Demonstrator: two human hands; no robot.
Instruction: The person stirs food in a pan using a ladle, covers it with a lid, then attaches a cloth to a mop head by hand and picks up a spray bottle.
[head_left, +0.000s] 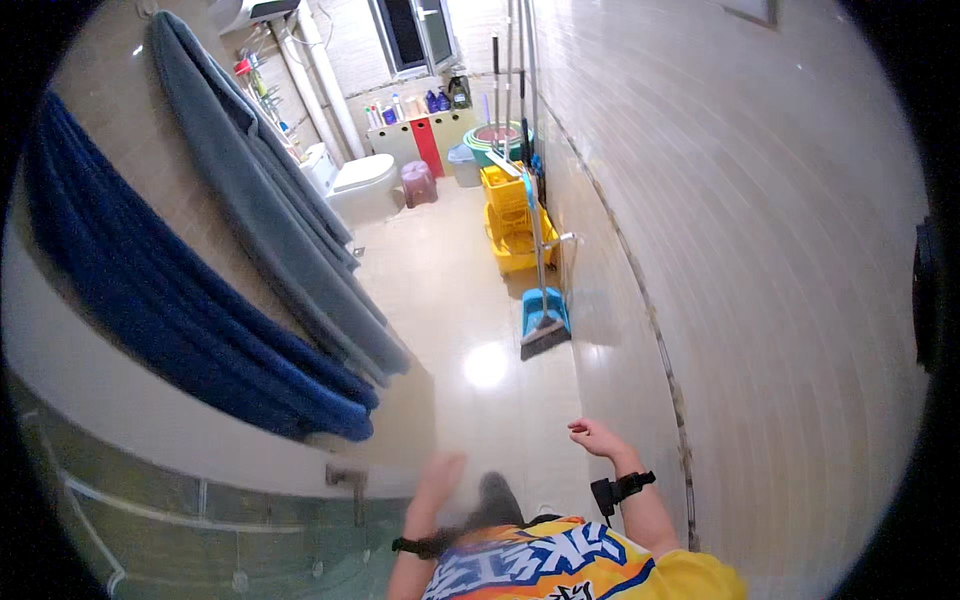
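My left hand (440, 477) hangs low in front of me, to the right of a metal door handle (347, 478) and apart from it. Motion smears its fingers, and no held thing shows there. Near the right wall is my right hand (594, 437), its fingers loosely bent and apart with nothing in them. A black strap (625, 487) with a small box circles my right wrist. Farther ahead, a broom (545, 338) with dark bristles stands at a blue dustpan (544, 304), out of reach of both hands.
A yellow mop bucket (518, 250) stands along the right wall. A toilet (365, 173), a pinkish stool (419, 185), a bin (464, 168) and stacked basins (485, 145) are at the back. Blue (190, 330) and grey (265, 200) towels hang at left. Light glares off the floor (450, 300).
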